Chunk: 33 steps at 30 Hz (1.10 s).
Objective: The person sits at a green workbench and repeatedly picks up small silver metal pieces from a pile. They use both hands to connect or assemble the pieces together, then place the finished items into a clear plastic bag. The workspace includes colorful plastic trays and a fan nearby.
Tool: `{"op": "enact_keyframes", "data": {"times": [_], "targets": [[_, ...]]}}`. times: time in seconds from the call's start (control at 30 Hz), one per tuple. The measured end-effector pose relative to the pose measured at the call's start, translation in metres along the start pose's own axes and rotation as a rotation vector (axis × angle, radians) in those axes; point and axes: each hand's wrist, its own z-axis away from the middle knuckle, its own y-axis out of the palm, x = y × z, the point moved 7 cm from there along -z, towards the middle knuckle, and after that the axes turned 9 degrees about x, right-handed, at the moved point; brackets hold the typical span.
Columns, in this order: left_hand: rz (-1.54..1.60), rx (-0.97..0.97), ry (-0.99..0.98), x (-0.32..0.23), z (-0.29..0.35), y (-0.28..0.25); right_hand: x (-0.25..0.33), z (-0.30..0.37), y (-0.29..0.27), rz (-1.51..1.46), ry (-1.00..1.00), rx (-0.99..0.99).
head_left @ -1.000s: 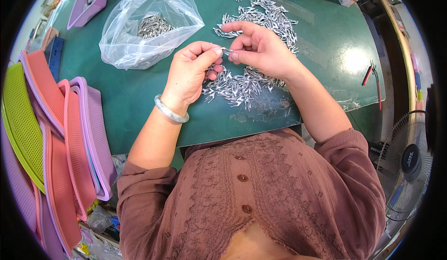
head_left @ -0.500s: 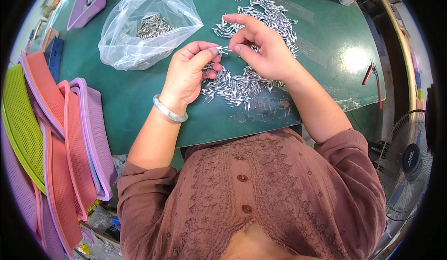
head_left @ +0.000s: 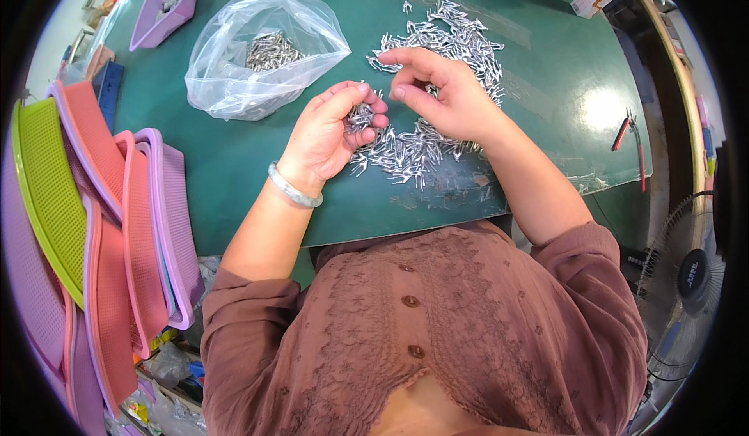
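Fingers (head_left: 415,56) before pile (head_left: 473,44), bag (head_left: 228,97) seemingly part-full

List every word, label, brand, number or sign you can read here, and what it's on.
Nothing here reads clearly.
Black round fan hub: pale lettering, too small and blurred to read.
Translucent plastic bag: no lettering visible.
Heaped silvery forked metal pieces: no lettering visible.

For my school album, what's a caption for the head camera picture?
The left hand holds small silvery pieces near the right hand, with a pile of more on a green table.
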Motion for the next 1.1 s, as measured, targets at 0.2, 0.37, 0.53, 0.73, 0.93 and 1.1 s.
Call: {"op": "enact_keyframes", "data": {"times": [0.2,0.37,0.53,0.73,0.93,1.1], "targets": [[-0.114,0.145,0.028,-0.034,0.027,0.024,0.012,-0.001,0.002,0.281,-0.063,0.071],[-0.637,-0.178,0.366,-0.119,0.033,0.019,0.034,0.006,0.048,0.591,-0.312,0.294],[-1.512,-0.475,0.392,-0.169,0.018,0.018,0.036,0.004,0.094,0.793,-0.271,0.442],[-2.185,-0.374,0.305,-0.158,0.002,0.006,0.021,0.005,0.085,0.989,-0.242,0.348],[-2.014,-0.279,0.219,-0.144,0.025,0.019,0.018,0.029,0.038,1.171,-0.072,0.363],[-2.323,-0.260,0.120,-0.122,0.036,0.024,0.017,0.019,0.037,1.078,-0.107,0.339]]}}
